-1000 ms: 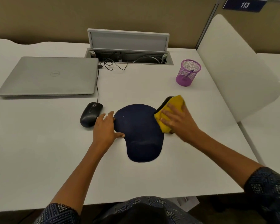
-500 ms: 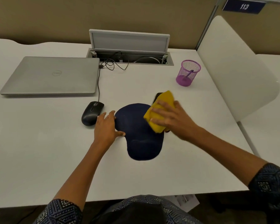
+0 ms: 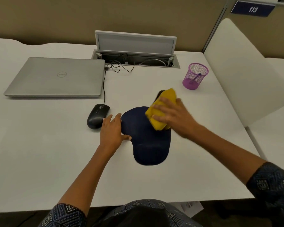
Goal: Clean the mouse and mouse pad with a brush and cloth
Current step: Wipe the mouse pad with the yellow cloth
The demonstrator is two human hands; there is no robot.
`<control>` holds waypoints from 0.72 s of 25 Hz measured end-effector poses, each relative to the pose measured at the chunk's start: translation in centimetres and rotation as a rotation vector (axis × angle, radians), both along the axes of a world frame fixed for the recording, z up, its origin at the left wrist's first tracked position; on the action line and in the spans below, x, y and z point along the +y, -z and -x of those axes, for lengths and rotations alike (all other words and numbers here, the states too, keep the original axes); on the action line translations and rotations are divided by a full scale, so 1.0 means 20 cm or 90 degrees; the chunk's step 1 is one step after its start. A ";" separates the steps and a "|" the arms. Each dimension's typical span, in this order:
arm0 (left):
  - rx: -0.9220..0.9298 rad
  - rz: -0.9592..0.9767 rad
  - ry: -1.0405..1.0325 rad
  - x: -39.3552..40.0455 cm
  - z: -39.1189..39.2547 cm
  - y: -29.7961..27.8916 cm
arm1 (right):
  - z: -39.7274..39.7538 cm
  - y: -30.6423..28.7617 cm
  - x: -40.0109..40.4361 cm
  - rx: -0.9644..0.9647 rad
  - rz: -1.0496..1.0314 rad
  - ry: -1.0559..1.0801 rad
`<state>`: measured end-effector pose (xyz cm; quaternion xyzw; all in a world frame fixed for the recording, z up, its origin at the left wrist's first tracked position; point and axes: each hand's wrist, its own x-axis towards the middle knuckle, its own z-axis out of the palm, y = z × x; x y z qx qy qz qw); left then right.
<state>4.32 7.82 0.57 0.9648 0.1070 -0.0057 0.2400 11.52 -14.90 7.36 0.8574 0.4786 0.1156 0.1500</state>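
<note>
A dark blue mouse pad (image 3: 146,141) with a wrist rest lies on the white desk. My right hand (image 3: 172,117) presses a folded yellow cloth (image 3: 161,108) onto the pad's upper right part, fingers spread flat over it. My left hand (image 3: 112,131) lies flat on the desk at the pad's left edge, thumb touching the rim. A black wired mouse (image 3: 97,116) sits just left of my left hand, apart from the pad. A small dark object pokes out behind the cloth; I cannot tell what it is.
A closed silver laptop (image 3: 56,77) lies at the back left, the mouse cable running to it. A purple mesh pen cup (image 3: 195,76) stands at the back right. An open cable hatch (image 3: 134,51) is at the back. A white divider (image 3: 243,71) borders the right side.
My right hand has slid the yellow cloth leftward from the pad's right edge onto its upper surface. My left hand has stayed at the pad's left edge.
</note>
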 end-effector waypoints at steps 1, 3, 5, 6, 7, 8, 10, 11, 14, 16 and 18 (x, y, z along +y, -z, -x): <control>-0.006 -0.003 0.008 0.00 0.00 0.00 | 0.08 0.05 0.06 -0.002 -0.041 -0.091; -0.018 -0.012 0.018 0.00 0.00 0.01 | 0.19 0.13 0.12 0.017 -0.013 -0.191; -0.012 -0.016 0.012 0.00 -0.01 0.01 | 0.13 0.09 0.09 0.019 0.034 -0.146; -0.008 -0.013 0.006 0.01 -0.02 0.01 | 0.05 0.06 0.04 0.012 0.048 -0.078; -0.003 -0.010 0.001 0.01 -0.02 0.01 | -0.03 0.02 -0.01 -0.002 0.080 -0.009; 0.001 -0.006 0.000 0.00 -0.02 0.01 | -0.11 -0.01 -0.07 -0.001 0.125 0.051; -0.003 0.005 -0.001 0.00 -0.02 0.01 | -0.26 -0.03 -0.19 0.035 0.146 0.155; -0.007 0.011 -0.004 0.00 -0.02 0.01 | -0.29 -0.06 -0.19 0.065 0.114 0.198; -0.009 0.011 -0.002 0.01 -0.02 0.02 | -0.17 -0.06 0.01 0.071 -0.061 0.127; -0.010 0.007 -0.002 0.01 -0.02 0.01 | 0.02 0.03 0.22 0.025 -0.135 -0.025; -0.021 0.012 -0.009 0.01 -0.01 0.02 | 0.16 0.13 0.36 0.076 -0.049 -0.067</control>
